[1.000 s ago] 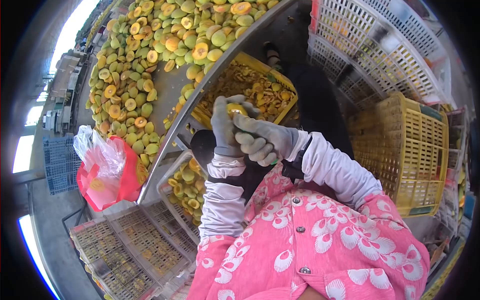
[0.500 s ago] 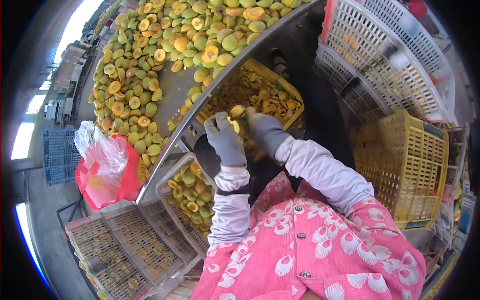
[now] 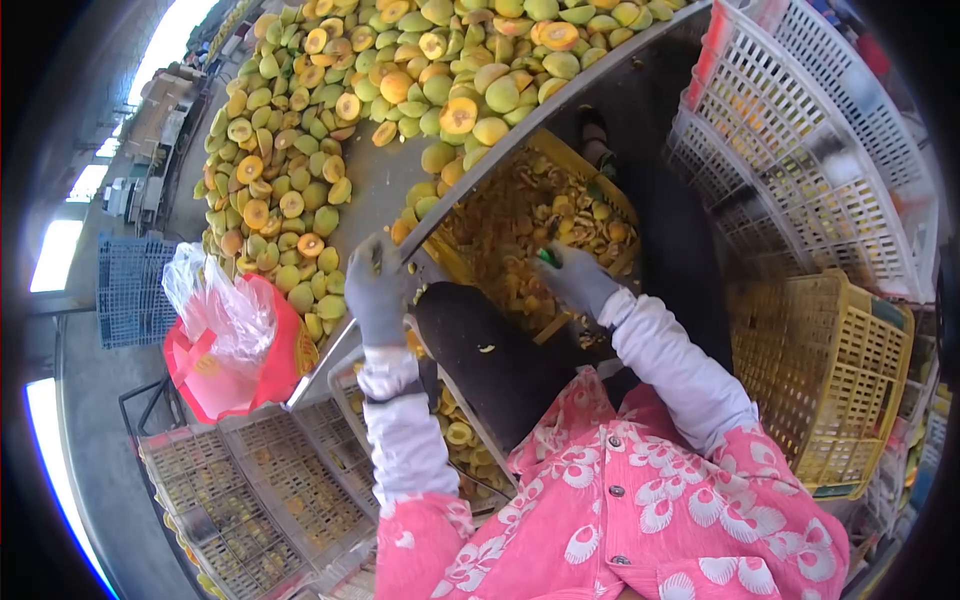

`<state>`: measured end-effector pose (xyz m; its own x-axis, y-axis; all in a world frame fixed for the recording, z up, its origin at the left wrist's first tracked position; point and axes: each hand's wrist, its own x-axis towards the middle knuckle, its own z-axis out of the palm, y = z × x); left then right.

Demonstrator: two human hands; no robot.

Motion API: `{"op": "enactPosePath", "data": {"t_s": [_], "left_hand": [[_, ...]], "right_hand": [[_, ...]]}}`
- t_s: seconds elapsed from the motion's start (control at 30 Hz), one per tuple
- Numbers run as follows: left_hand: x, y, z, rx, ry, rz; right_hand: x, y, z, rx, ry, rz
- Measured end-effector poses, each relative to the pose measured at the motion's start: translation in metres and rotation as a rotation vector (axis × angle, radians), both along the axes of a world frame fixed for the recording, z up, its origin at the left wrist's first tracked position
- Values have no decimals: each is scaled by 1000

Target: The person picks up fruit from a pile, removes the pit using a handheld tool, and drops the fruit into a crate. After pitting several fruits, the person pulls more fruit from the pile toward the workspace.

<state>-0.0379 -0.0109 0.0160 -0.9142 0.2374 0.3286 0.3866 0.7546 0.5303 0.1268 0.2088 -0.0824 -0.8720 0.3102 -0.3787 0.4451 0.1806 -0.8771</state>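
Observation:
My left hand (image 3: 378, 297), in a grey glove, is raised at the metal table edge, close to the fruit. Its fingers are smeared, and I cannot make out whether they hold anything. My right hand (image 3: 582, 282), also gloved in grey, is closed on a small green-handled tool (image 3: 549, 258), whose working end I cannot make out. Below that hand stands a yellow crate (image 3: 622, 205) of peelings and fruit scraps (image 3: 500, 215). Halved yellow-green peaches (image 3: 300, 160), some showing orange flesh and a pit hollow, are heaped on the table (image 3: 385, 185).
A red bag (image 3: 225, 375) with clear plastic hangs at the table's left corner. Grey crates (image 3: 250, 480) stand lower left, near a crate holding fruit halves (image 3: 458, 432). White crates (image 3: 800, 130) and a yellow crate (image 3: 830, 390) are stacked on the right.
My hands were together around a piece of fruit and are now apart. The left has moved left to the table edge; the right remains over the scrap crate. The view has shifted slightly.

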Motion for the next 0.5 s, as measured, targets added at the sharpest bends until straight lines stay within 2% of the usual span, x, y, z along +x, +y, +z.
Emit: {"op": "enactPosePath", "data": {"t_s": [0.07,0.13,0.27,0.3,0.33,0.43,0.47,0.5], "left_hand": [[-53,31,-15,-86,30,-72],[-95,59,-24,-333,-222,-95],[-140,103,-40,-388,-183,-151],[-142,112,-40,-394,-94,-319],[-144,119,-39,-397,-7,-485],[-154,127,-29,-457,-169,-540],[-149,125,-26,-462,-175,-531],[-143,127,-24,-495,-244,-418]], "right_hand": [[18,8,2,-311,-85,-85],[30,18,-5,-339,-107,-139],[36,20,-24,-479,-102,-313],[32,18,-17,-517,-154,-362],[29,17,-25,-518,-161,-364],[24,13,-33,-397,-62,-280],[24,14,-29,-328,-77,-221],[23,14,-22,-259,-83,-166]]}}
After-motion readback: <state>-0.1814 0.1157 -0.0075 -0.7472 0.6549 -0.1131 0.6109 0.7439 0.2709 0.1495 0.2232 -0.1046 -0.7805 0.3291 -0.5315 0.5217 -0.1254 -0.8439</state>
